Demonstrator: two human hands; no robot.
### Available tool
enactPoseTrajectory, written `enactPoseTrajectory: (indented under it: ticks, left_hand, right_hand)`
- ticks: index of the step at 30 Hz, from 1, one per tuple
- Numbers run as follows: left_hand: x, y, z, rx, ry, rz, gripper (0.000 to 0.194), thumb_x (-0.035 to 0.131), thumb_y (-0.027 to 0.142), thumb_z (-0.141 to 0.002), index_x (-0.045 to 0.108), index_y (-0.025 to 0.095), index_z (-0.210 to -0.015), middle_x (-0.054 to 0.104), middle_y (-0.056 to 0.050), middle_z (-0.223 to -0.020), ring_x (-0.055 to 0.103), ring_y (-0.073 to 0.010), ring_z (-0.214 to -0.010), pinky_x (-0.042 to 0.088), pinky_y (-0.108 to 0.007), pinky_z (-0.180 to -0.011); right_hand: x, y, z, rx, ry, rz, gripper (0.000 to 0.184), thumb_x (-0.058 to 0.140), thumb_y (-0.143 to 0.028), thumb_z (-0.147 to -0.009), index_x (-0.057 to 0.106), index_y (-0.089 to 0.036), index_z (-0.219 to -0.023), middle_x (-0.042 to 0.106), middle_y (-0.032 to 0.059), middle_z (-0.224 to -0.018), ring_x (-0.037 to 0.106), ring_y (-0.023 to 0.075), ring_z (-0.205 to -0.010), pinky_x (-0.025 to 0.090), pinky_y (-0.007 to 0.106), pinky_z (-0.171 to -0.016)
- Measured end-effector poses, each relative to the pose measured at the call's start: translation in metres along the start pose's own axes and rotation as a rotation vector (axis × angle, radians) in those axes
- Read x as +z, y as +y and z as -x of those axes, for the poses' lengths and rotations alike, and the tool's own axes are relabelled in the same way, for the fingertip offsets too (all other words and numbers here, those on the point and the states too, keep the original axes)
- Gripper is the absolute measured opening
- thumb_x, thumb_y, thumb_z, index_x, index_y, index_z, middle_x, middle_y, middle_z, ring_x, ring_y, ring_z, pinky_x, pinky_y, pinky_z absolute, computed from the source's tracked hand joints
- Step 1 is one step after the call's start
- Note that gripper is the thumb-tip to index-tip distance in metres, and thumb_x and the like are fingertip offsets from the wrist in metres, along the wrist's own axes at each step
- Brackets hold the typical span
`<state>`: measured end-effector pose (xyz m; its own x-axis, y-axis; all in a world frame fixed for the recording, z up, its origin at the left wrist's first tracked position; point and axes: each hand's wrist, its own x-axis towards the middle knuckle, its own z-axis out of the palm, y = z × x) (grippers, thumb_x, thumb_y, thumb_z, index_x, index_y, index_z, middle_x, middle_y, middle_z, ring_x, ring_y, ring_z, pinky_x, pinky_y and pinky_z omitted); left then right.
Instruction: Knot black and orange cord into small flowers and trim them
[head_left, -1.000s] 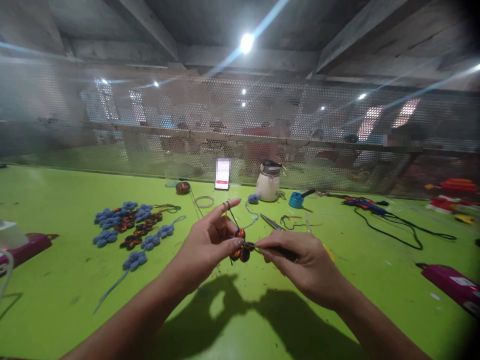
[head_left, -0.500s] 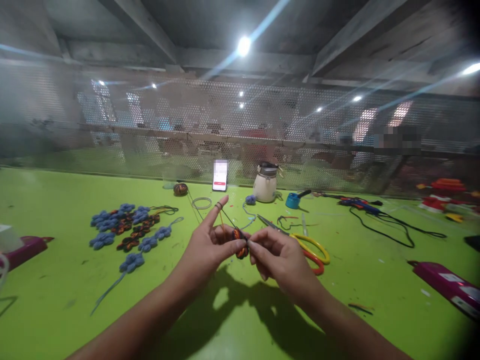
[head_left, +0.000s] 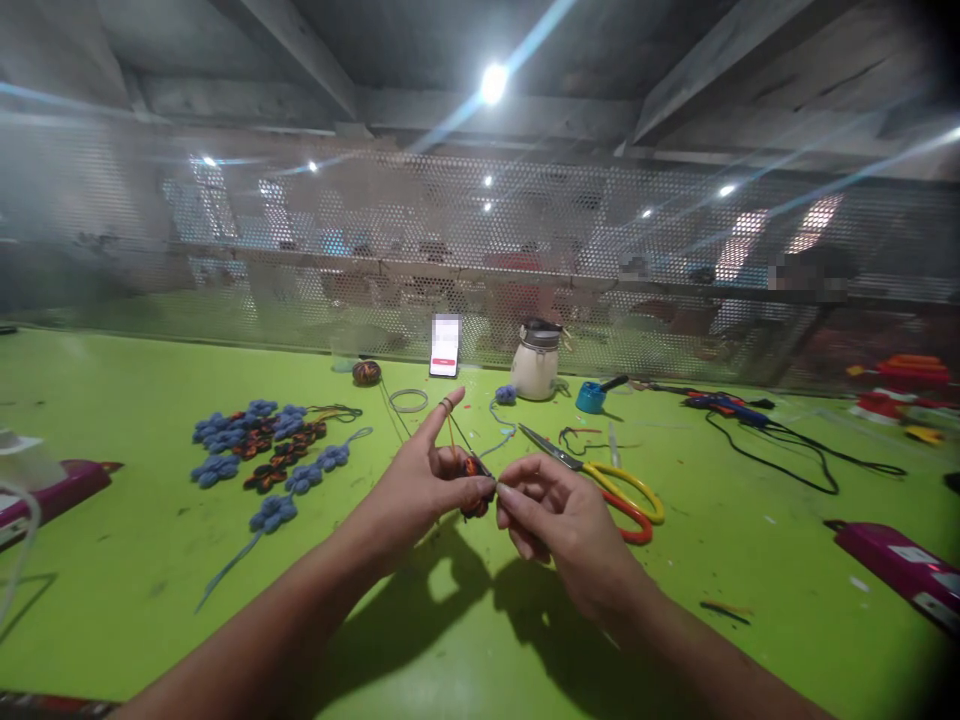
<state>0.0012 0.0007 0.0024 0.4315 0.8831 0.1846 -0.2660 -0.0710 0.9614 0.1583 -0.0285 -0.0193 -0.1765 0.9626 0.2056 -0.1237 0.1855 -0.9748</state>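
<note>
My left hand pinches a small black-and-orange crochet piece between thumb and fingers. Its index finger points up, with dark yarn wound round it and strands running down to the piece. Close against the piece's right edge, my right hand is closed in a pinch; whatever thin thing it holds is mostly hidden by the fingers. Behind the hands lies a ball of black-and-orange yarn. On the left are several blue crochet flowers and black-and-orange flowers.
Scissors with yellow and orange handles lie beside my right hand. Behind stand a lit phone, a lidded jar and a blue pot. Purple power strips flank the green table. A perforated screen closes the back.
The view has shifted a little, so the table things sit slightly farther right. The crochet piece has turned slightly, and my right fingertips are a little farther from it.
</note>
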Motion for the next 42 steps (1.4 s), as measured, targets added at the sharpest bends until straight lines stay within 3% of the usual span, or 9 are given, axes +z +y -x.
enactPoseTrajectory:
  ticks: [5,12,26,30,36,42]
  left_hand:
    - [-0.005,0.002,0.001,-0.107,-0.097,0.094,0.092,0.066,0.007,-0.066,0.013,0.022,-0.14,0.057,0.001,-0.066,0.054,-0.0114,-0.057,0.038,-0.024,-0.055]
    - [-0.004,0.006,0.007,-0.159,-0.204,0.071,0.096,0.065,0.006,-0.067,0.007,0.028,-0.14,0.055,0.003,-0.062,0.05,-0.0092,-0.053,0.037,-0.022,-0.052]
    - [0.002,0.012,0.013,-0.175,-0.255,0.026,0.097,0.064,0.007,-0.068,0.005,0.035,-0.139,0.059,-0.001,-0.07,0.051,-0.0102,-0.054,0.036,-0.022,-0.051]
    - [0.001,0.012,0.014,-0.194,-0.256,0.023,0.096,0.064,0.006,-0.069,0.005,0.035,-0.139,0.059,-0.001,-0.07,0.05,-0.0095,-0.054,0.037,-0.022,-0.051]
    - [-0.001,0.009,0.009,-0.132,-0.204,0.036,0.093,0.065,0.006,-0.068,0.012,0.031,-0.14,0.055,0.001,-0.067,0.049,-0.0092,-0.055,0.039,-0.022,-0.052]
    - [-0.003,0.007,0.005,-0.137,-0.173,0.065,0.092,0.066,0.004,-0.066,0.017,0.028,-0.139,0.051,0.004,-0.065,0.047,-0.0078,-0.053,0.042,-0.022,-0.051]
  right_hand:
    - [-0.004,-0.002,0.002,-0.067,-0.012,0.082,0.018,0.062,-0.031,-0.076,0.053,-0.016,-0.078,0.056,-0.002,-0.057,0.043,0.0052,-0.04,0.035,0.018,-0.037]
    - [-0.027,-0.023,0.0,-0.487,-0.16,0.653,0.007,0.059,-0.017,-0.078,0.065,-0.016,-0.08,0.062,0.0017,-0.067,0.054,0.0098,-0.056,0.043,0.022,-0.051]
    - [-0.047,-0.041,-0.003,-0.591,-0.287,0.768,0.007,0.059,-0.017,-0.078,0.067,-0.016,-0.079,0.066,0.002,-0.066,0.057,0.0099,-0.056,0.044,0.021,-0.051]
    - [-0.049,-0.039,-0.003,-0.48,-0.295,0.684,0.006,0.062,-0.018,-0.076,0.067,-0.015,-0.077,0.065,0.0023,-0.064,0.056,0.01,-0.055,0.043,0.022,-0.051]
    - [-0.03,-0.019,-0.004,-0.033,-0.218,0.194,0.012,0.064,-0.027,-0.074,0.064,-0.015,-0.074,0.057,-0.0017,-0.053,0.042,0.0047,-0.038,0.034,0.018,-0.036]
    - [-0.013,-0.009,-0.003,0.008,-0.095,0.078,0.014,0.066,-0.028,-0.073,0.063,-0.014,-0.071,0.056,-0.0019,-0.052,0.04,0.0032,-0.037,0.031,0.016,-0.035]
